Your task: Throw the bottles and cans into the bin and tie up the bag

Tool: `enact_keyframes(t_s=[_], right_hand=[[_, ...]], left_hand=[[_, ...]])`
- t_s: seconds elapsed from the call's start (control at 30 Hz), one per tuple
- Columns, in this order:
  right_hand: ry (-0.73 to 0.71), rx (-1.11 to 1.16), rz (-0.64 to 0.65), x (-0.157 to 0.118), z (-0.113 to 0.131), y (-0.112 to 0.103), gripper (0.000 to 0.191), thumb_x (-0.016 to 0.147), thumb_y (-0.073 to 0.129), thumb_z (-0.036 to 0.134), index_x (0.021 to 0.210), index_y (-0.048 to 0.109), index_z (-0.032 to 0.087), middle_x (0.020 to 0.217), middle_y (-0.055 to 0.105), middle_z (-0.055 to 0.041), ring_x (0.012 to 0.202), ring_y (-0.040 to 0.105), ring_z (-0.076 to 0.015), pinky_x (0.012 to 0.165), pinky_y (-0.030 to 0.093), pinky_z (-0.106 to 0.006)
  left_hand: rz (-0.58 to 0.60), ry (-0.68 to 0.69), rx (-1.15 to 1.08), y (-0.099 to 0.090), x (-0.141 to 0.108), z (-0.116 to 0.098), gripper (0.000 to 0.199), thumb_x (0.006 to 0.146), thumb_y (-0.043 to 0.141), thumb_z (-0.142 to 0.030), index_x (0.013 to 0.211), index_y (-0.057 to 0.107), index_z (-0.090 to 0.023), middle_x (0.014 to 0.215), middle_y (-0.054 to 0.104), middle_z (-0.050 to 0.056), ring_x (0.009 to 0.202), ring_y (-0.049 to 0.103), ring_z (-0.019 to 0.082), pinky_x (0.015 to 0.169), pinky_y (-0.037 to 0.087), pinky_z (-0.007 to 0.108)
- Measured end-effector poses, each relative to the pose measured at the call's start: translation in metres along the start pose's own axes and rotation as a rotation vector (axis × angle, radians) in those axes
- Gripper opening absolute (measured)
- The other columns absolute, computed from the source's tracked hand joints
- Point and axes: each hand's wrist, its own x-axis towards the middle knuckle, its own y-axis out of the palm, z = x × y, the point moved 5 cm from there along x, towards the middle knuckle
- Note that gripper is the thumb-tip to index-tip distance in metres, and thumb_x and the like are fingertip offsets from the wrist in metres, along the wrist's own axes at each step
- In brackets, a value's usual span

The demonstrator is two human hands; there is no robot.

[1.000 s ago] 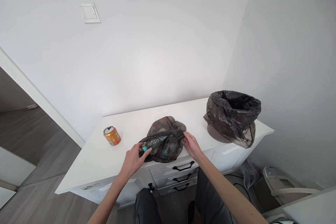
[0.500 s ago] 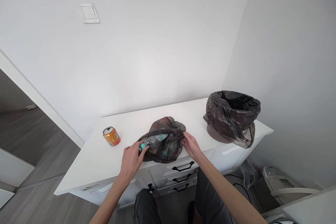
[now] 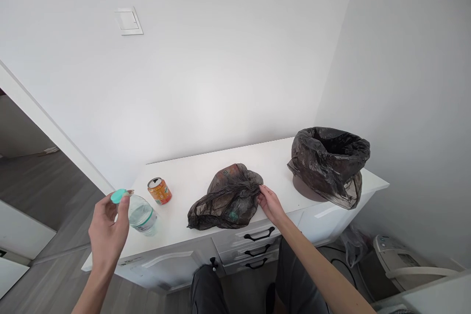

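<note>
My left hand point(image 3: 110, 223) grips a clear plastic bottle point(image 3: 142, 213) by its neck, just under the turquoise cap. The bottle leans over the left end of the white cabinet top; I cannot tell whether its base touches the surface. Behind it stands an orange drink can point(image 3: 159, 191), upright with its top opened. Pinched in the fingers of my right hand point(image 3: 271, 204) is the gathered side of a thin black plastic bag point(image 3: 228, 198) lying at the front edge. Through the film an orange-red item and something green show dimly.
A brown bin point(image 3: 307, 189) lined with a black bag stands at the right end of the cabinet point(image 3: 198, 159). Drawers with black handles are below. An appliance point(image 3: 401, 255) and cables lie on the floor at right.
The bottle has come out of the black bag in my left hand and moved left, beside the can. My right hand keeps its hold on the bag.
</note>
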Motion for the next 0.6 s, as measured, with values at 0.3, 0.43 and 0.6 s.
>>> enact_keyframes(t_s=[0.3,0.43,0.6], right_hand=[[-0.005,0.011,0.010,0.000,-0.001,0.000,0.032,0.071,0.091,0.050,0.080,0.072,0.026,0.080,0.070,0.0015,0.069,0.059,-0.0152,0.065,0.051,-0.029],[-0.002,0.005,0.009,0.001,-0.002,-0.001,0.033,0.071,0.091,0.051,0.081,0.073,0.026,0.084,0.072,0.0007,0.072,0.061,-0.0161,0.065,0.051,-0.030],[-0.001,0.000,0.002,0.005,-0.005,-0.003,0.033,0.071,0.091,0.052,0.082,0.073,0.026,0.087,0.073,0.0000,0.074,0.063,-0.0170,0.065,0.050,-0.030]], left_hand=[[-0.057,-0.033,0.098,0.018,0.007,0.037,0.079,0.082,0.060,-0.064,0.142,0.050,-0.013,0.141,0.063,0.020,0.126,0.064,0.036,0.101,0.056,0.050],[0.178,-0.061,0.236,0.037,-0.003,0.063,0.086,0.074,0.064,-0.072,0.137,0.047,-0.016,0.130,0.066,0.019,0.109,0.069,0.038,0.091,0.058,0.052],[0.247,-0.116,0.338,0.054,-0.001,0.094,0.080,0.076,0.057,-0.077,0.124,0.046,-0.013,0.114,0.069,0.023,0.100,0.070,0.041,0.077,0.058,0.049]])
